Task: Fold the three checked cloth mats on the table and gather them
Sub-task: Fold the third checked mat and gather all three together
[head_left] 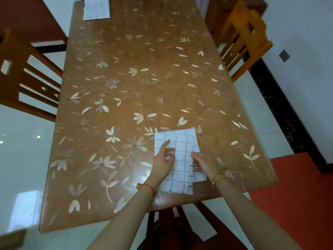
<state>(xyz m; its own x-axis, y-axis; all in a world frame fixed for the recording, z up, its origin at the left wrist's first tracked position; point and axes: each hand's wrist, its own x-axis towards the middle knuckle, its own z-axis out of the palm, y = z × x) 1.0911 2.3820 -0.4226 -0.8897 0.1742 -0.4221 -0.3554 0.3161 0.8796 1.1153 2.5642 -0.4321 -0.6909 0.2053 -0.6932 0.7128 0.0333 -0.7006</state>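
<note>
Pressing the folded mat (182,143) with my spread left hand (162,161), I read its long axis 12-to-6; right hand (203,165) at its 3 o'clock edge, grip indiscernible.

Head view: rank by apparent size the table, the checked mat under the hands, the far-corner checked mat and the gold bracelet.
1. table
2. near checked mat
3. far-corner checked mat, though its distance from the camera may explain it looking smaller
4. gold bracelet
</note>
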